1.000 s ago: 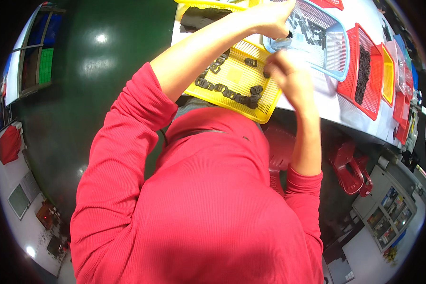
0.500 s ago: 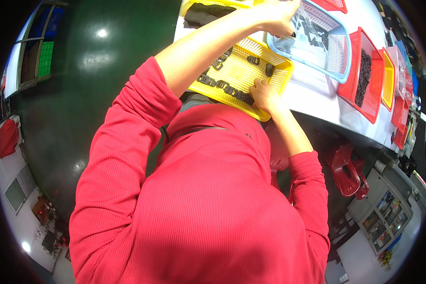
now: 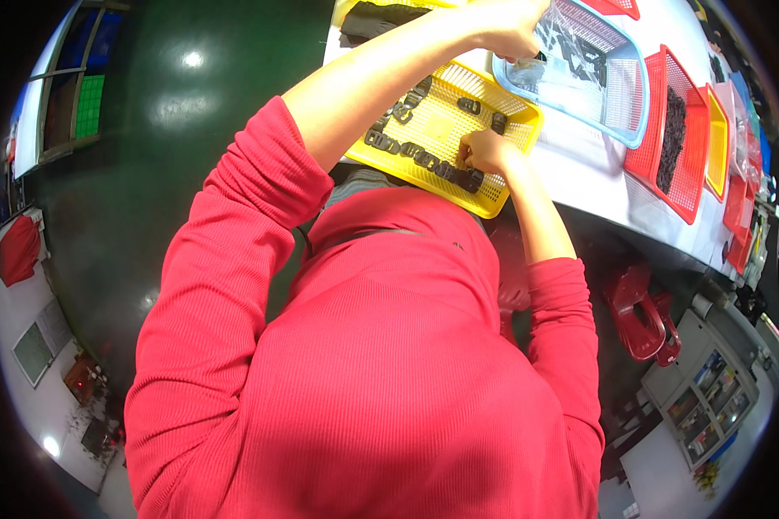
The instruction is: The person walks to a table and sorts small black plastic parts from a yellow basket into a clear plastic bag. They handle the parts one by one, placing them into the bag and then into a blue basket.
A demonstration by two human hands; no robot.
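My left hand [image 3: 509,28] is closed at the near left side of a blue basket [image 3: 629,137]. Its fingers grip a clear plastic bag [image 3: 559,19], and a small dark bit shows below the fingertips. Black pieces lie in the blue basket. My right hand [image 3: 488,153] is inside a yellow basket [image 3: 504,195] with its fingers pinched together; what they hold, if anything, is hidden. Beside those fingertips runs a row of black plastic buckles [image 3: 420,157] along the near side of the basket. Another black buckle [image 3: 468,105] sits farther in, and one [image 3: 498,123] is just beyond my right hand.
To the right stands a red basket [image 3: 697,201] of small black pieces, then a narrower yellow basket [image 3: 717,151]. Another yellow tray with black material [image 3: 376,19] is at the far left of the white table [image 3: 580,177]. Red stools [image 3: 639,316] are below the table edge.
My right hand has lifted slightly up and away from the row of buckles, exposing more of the row's right end. My left hand stays nearly in place.
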